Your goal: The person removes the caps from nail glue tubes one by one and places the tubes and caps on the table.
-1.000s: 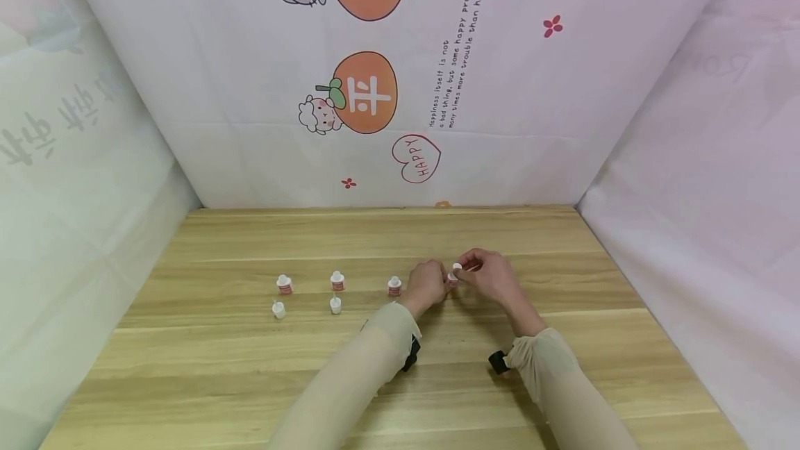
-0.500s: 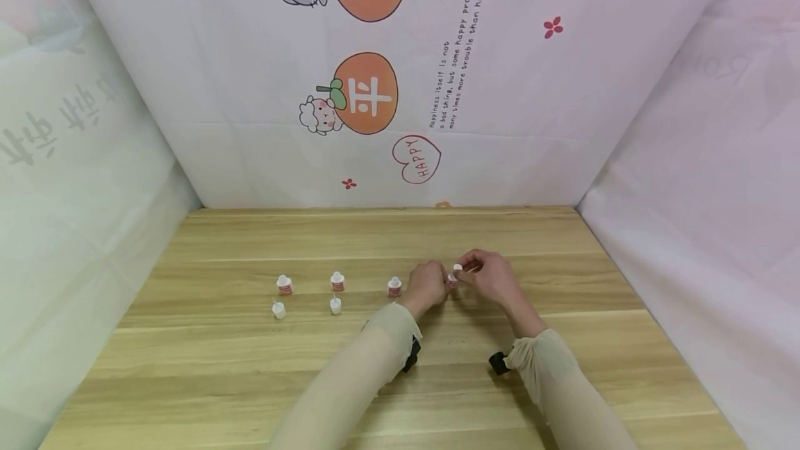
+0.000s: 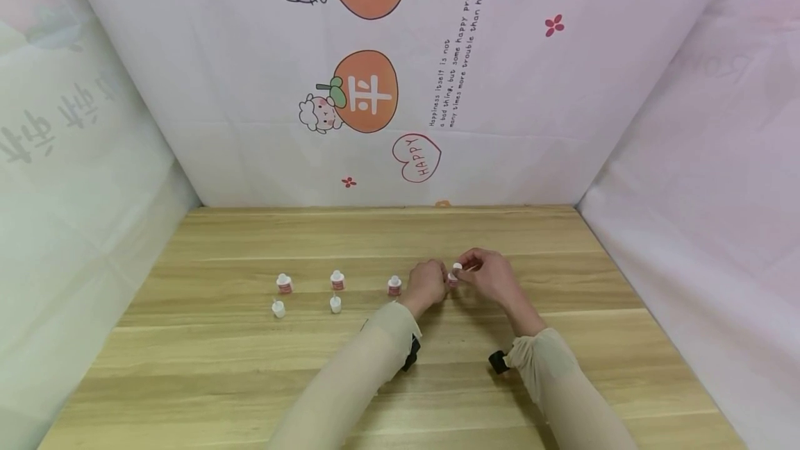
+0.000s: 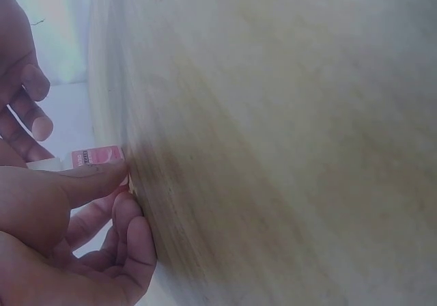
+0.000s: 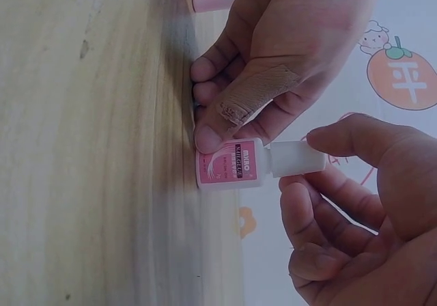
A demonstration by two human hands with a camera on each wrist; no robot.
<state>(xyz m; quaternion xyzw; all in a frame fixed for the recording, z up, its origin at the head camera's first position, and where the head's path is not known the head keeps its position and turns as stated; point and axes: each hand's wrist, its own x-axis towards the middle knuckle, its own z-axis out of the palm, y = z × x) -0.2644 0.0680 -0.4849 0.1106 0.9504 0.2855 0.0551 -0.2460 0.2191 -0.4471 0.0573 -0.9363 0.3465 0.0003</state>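
Upright on the table stands a small glue bottle (image 5: 229, 164) with a pink label and a white cap (image 5: 298, 158). My left hand (image 3: 427, 283) grips its body low down, thumb across the label, as the left wrist view also shows. That thumb wears a tan bandage (image 5: 258, 95). From the other side my right hand (image 3: 492, 275) pinches the cap between thumb and fingers. The cap sits at the bottle's neck, with a narrow white collar showing below it. In the head view both hands partly cover the bottle.
Left of my hands, similar pink-labelled bottles stand in a row: a near one (image 3: 394, 287), a middle one (image 3: 337, 280) and a far-left one (image 3: 284, 283). Two removed white caps (image 3: 278, 309) with thin stems pointing up lie before them. A printed cloth (image 3: 500, 158) hangs behind the table (image 3: 187, 367).
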